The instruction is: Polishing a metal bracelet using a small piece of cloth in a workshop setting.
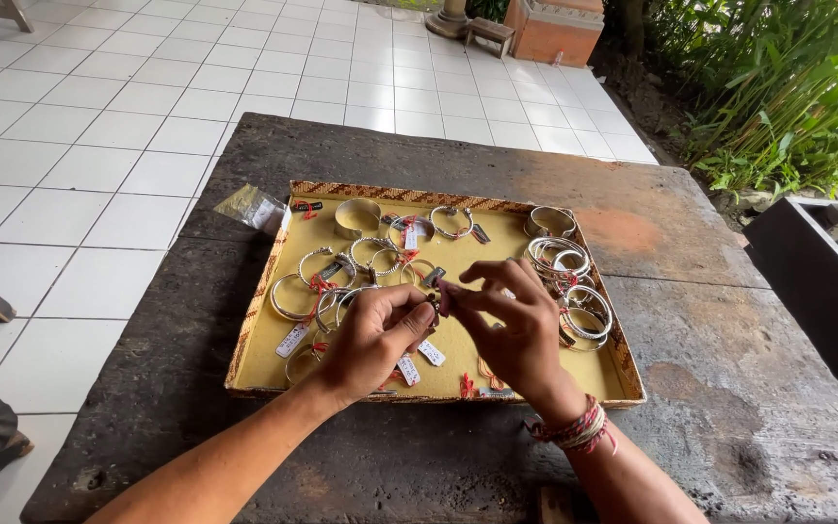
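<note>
A shallow yellow tray with a woven rim lies on a dark wooden table. In it are several silver bangles with red threads and small white tags. My left hand and my right hand meet over the tray's middle. Together they pinch a small silver ring-like piece between the fingertips. Its exact shape is hidden by the fingers. My right wrist wears several woven bracelets.
A small clear plastic bag lies on the table by the tray's far left corner. White floor tiles spread to the left and behind. Green plants and a dark box stand at the right.
</note>
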